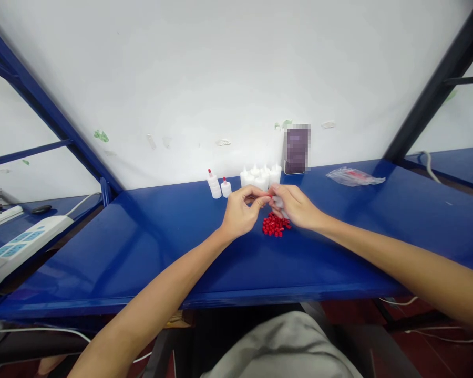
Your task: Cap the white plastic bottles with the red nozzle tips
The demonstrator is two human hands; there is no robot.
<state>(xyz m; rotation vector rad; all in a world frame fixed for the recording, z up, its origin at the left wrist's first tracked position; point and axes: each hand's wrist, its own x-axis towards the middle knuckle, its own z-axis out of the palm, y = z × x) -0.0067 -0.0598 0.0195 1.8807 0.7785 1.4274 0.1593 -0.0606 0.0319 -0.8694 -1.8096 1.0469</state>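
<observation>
Above the blue table, my left hand (241, 211) is closed, its thumb and fingertips pinching a small red cap (269, 195). My right hand (297, 206) is wrapped round a small white squeeze bottle (279, 202), mostly hidden by the fingers, with its tip end towards the red cap. Whether the cap is seated on the tip I cannot tell. Just below both hands lies a pile of loose red caps (275, 226). Behind them stands a cluster of white bottles (256, 179) with bare tips. To the left, white bottles with red caps (214, 185) stand upright.
A clear plastic bag (355, 177) with something red in it lies at the right back. A phone (295, 151) leans against the wall. The blue table (142, 247) has metal frame posts at both sides. A white power strip (26, 247) is at far left.
</observation>
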